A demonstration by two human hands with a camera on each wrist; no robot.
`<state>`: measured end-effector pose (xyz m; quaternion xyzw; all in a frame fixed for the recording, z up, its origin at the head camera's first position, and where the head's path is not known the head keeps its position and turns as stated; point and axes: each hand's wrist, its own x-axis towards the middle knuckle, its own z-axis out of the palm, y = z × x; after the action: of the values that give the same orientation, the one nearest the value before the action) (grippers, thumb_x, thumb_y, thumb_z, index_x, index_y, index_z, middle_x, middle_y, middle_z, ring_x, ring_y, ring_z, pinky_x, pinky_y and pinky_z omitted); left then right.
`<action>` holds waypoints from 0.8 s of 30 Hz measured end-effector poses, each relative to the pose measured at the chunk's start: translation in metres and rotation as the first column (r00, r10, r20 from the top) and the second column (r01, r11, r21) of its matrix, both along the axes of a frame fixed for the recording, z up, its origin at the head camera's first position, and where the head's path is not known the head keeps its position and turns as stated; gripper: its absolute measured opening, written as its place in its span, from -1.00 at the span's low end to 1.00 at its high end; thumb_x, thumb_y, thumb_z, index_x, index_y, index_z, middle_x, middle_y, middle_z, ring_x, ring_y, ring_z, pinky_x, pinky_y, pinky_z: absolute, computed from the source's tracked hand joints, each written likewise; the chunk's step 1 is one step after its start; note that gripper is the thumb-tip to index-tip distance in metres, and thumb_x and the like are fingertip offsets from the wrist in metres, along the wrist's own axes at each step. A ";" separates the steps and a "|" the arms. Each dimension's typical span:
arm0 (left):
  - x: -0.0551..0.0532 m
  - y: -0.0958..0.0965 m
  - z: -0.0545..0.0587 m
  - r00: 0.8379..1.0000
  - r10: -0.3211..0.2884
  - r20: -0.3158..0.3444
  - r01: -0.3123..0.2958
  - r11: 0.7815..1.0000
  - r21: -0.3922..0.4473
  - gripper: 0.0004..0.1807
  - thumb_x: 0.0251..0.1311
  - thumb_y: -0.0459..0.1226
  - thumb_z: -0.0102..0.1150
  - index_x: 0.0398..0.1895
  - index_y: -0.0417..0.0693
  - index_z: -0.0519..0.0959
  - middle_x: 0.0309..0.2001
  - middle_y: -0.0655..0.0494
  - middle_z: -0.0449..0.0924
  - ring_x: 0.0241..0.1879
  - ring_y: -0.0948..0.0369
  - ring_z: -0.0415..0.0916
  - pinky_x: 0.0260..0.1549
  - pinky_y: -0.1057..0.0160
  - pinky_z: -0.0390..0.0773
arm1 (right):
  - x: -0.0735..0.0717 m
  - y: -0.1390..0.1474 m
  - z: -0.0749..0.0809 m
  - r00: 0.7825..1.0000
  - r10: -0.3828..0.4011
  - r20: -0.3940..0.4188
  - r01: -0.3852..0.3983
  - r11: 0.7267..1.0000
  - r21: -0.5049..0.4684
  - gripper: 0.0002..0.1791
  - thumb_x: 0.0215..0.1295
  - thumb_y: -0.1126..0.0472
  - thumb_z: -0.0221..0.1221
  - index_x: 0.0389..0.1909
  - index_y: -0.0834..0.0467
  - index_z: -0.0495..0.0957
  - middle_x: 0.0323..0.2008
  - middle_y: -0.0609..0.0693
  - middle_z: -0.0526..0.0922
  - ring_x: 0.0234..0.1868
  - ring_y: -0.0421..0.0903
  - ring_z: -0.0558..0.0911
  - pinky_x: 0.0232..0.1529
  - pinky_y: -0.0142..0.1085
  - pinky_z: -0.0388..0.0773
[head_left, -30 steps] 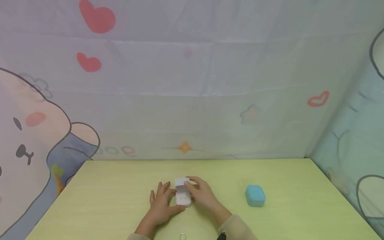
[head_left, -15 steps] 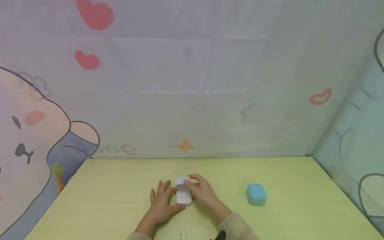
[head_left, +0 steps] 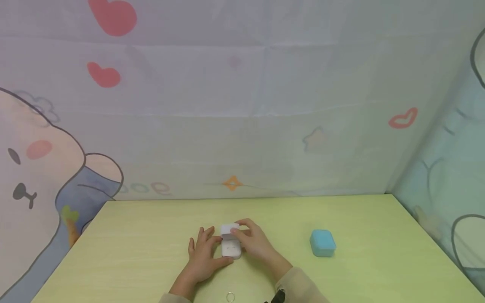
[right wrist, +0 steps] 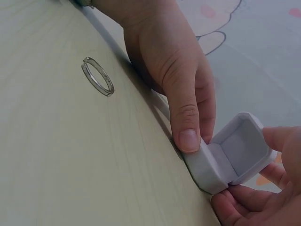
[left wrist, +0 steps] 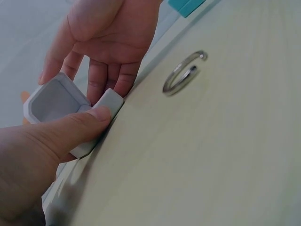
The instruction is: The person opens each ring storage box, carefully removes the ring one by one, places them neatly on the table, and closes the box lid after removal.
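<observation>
A small white jewelry box [head_left: 231,249] stands on the table with its lid [head_left: 229,229] raised. In the left wrist view the pale grey lining [left wrist: 55,100] of the lid shows. My left hand [head_left: 201,263] grips the base, its thumb at the near edge and other fingers at the left side. With thumb and fingers my right hand [head_left: 257,243] pinches the lid's right side. In the right wrist view, right-hand fingers [right wrist: 244,205] also lie beside the base near the hinge. A silver ring [head_left: 230,297] with a gap in its band rests nearer me.
To the right of my hands sits a light blue rounded box [head_left: 323,243], closed. The pale wood table [head_left: 125,244] ends at the back against a printed cloth [head_left: 227,92] with hearts and a cartoon animal. A black item [head_left: 279,296] is at my right cuff.
The head view has shifted slightly. Both hands keep their hold on the jewelry box, and its lid stands at nearly the same angle. The ring and blue box have not moved on the table.
</observation>
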<state>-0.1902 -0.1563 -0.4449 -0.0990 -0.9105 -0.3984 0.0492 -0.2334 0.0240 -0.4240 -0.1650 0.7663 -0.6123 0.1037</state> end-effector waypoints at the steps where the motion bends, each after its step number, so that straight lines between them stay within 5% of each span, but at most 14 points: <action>1: 0.000 0.000 0.000 1.000 -0.003 0.001 0.003 1.000 0.000 -0.32 -0.11 0.00 0.42 -0.02 -0.31 0.49 0.38 -0.34 0.05 0.43 -0.33 -0.35 0.20 -0.44 -0.51 | 0.001 0.000 0.000 1.000 0.003 -0.001 -0.003 1.000 -0.001 -0.51 0.36 -0.01 0.09 0.13 0.25 0.36 -0.06 0.30 0.61 -0.25 -0.08 0.60 -0.41 -0.32 0.50; 24: 0.001 0.000 0.001 1.000 -0.014 -0.004 0.014 1.000 -0.003 -0.31 -0.09 -0.01 0.41 -0.01 -0.34 0.48 0.38 -0.35 0.05 0.42 -0.35 -0.35 0.18 -0.47 -0.51 | 0.005 0.004 -0.002 0.998 0.054 -0.037 -0.055 0.998 -0.019 -0.54 0.42 0.03 0.01 0.19 0.23 0.29 0.05 0.35 0.54 -0.02 0.12 0.62 -0.27 -0.20 0.60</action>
<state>-0.1895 -0.1561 -0.4439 -0.1064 -0.9104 -0.3970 0.0480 -0.2283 0.0277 -0.4256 -0.1980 0.7571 -0.6137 0.1049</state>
